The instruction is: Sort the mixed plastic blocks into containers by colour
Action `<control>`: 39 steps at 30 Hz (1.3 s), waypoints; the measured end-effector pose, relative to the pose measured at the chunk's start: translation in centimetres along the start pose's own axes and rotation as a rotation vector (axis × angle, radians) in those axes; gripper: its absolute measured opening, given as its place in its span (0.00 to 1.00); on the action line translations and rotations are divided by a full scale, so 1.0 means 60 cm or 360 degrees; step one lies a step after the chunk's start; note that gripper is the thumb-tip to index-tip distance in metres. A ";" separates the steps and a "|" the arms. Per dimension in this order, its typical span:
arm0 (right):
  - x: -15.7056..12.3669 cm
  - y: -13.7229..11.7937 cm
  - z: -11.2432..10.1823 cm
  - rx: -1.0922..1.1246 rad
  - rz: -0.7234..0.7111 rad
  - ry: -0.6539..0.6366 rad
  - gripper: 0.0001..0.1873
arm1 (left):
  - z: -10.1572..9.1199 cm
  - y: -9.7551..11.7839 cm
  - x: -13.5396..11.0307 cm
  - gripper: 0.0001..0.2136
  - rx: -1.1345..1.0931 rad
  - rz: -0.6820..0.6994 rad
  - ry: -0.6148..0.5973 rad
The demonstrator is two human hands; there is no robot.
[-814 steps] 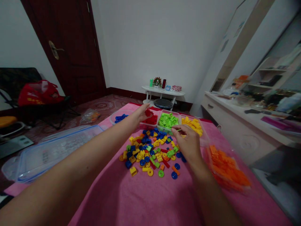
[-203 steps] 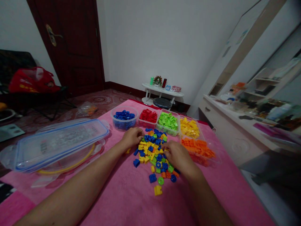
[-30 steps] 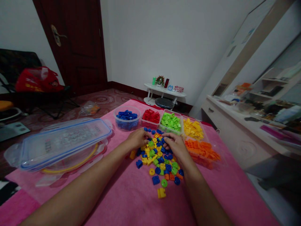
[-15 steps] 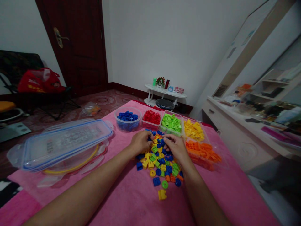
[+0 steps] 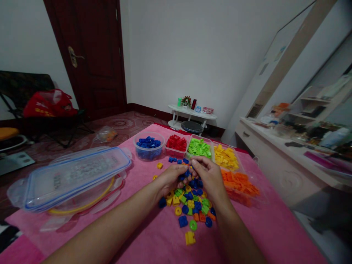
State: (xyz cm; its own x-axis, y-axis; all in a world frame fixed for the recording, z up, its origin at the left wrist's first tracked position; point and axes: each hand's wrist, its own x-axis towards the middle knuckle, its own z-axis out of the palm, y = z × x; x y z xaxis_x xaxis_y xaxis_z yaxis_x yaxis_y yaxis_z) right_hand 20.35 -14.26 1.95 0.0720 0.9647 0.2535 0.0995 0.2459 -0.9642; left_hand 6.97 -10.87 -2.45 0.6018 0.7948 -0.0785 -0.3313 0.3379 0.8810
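Note:
A heap of small mixed-colour plastic blocks lies on a pink cloth. Both hands meet just above its far side. My left hand is curled and cupped, with blue blocks showing at its fingertips. My right hand is pinched against the left one's fingers; what it holds is too small to make out. Beyond the hands stand tubs sorted by colour: blue, red, green, yellow and orange. A few loose blue blocks and a yellow one lie near the tubs.
A large clear lidded box sits on the cloth at the left. A dresser runs along the right edge. Behind are a dark door, a chair with a red bag, and a small white table.
Both hands have lifted off the heap and drawn together, closer to me, now curled around small blocks. The view has tilted slightly, so everything sits lower in the picture.

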 end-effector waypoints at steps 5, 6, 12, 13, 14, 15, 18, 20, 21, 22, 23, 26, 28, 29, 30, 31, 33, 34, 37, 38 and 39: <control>0.002 0.000 -0.005 0.0069 0.0001 0.0061 0.16 | 0.003 0.004 0.000 0.18 -0.0014 0.0010 0.0055; 0.002 0.002 -0.006 0.0088 0.0002 0.0065 0.16 | 0.003 0.005 0.000 0.18 -0.0016 0.0016 0.0071; 0.006 0.009 -0.009 0.0198 0.0090 0.0033 0.19 | 0.002 0.007 0.000 0.19 -0.0049 -0.0032 0.0133; 0.006 0.010 -0.009 0.0219 0.0108 0.0034 0.20 | 0.003 0.009 -0.001 0.20 -0.0064 -0.0067 0.0144; 0.006 0.010 -0.009 0.0241 0.0125 0.0035 0.20 | 0.004 0.010 -0.002 0.20 -0.0078 -0.0093 0.0158; 0.006 0.010 -0.009 0.0261 0.0139 0.0036 0.21 | 0.005 0.012 -0.003 0.20 -0.0092 -0.0107 0.0170; 0.006 0.010 -0.010 0.0288 0.0154 0.0046 0.20 | 0.006 0.012 -0.003 0.20 -0.0111 -0.0108 0.0196; 0.007 0.011 -0.010 0.0283 0.0147 0.0048 0.19 | 0.003 0.009 0.000 0.19 -0.0129 -0.0086 0.0184; 0.007 0.011 -0.011 0.0273 0.0143 0.0047 0.19 | 0.002 0.007 0.001 0.19 -0.0146 -0.0077 0.0165; 0.007 0.012 -0.011 0.0256 0.0137 0.0044 0.18 | 0.000 0.005 0.002 0.18 -0.0166 -0.0072 0.0143; 0.007 0.012 -0.010 0.0232 0.0130 0.0041 0.19 | -0.001 0.004 0.003 0.18 -0.0189 -0.0076 0.0120; 0.005 0.010 -0.007 0.0135 0.0105 0.0029 0.20 | -0.001 0.004 0.002 0.18 -0.0268 -0.0154 0.0084; 0.003 0.005 -0.004 0.0053 0.0079 -0.0003 0.20 | 0.001 0.008 0.000 0.19 -0.0328 -0.0215 0.0083; 0.002 0.003 -0.003 0.0011 0.0064 -0.0022 0.21 | 0.003 0.010 -0.001 0.19 -0.0354 -0.0232 0.0077; 0.001 0.001 -0.001 -0.0026 0.0050 -0.0043 0.21 | 0.004 0.013 -0.003 0.20 -0.0374 -0.0240 0.0062; 0.000 -0.001 0.000 -0.0056 0.0039 -0.0063 0.21 | 0.004 0.014 -0.004 0.21 -0.0391 -0.0241 0.0044; -0.001 -0.002 0.001 -0.0091 0.0029 -0.0093 0.22 | 0.004 0.017 -0.005 0.20 -0.0436 -0.0220 0.0009; -0.001 -0.001 0.001 -0.0098 0.0026 -0.0101 0.21 | 0.004 0.018 -0.005 0.20 -0.0468 -0.0216 -0.0005; 0.000 0.002 -0.001 -0.0100 0.0005 -0.0082 0.20 | 0.005 0.020 -0.006 0.19 -0.0575 -0.0265 -0.0064; 0.000 0.002 -0.002 -0.0095 -0.0004 -0.0069 0.20 | 0.007 0.020 -0.007 0.19 -0.0604 -0.0286 -0.0079; 0.001 0.002 -0.003 -0.0093 -0.0012 -0.0055 0.19 | 0.008 0.020 -0.007 0.17 -0.0627 -0.0299 -0.0073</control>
State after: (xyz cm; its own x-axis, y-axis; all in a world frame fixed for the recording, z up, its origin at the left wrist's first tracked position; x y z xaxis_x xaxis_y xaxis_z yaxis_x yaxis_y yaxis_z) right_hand 20.56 -14.21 1.83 0.0370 0.9658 0.2567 0.1580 0.2480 -0.9558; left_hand 6.68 -11.05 -1.16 0.7068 0.6809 -0.1916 -0.4596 0.6480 0.6073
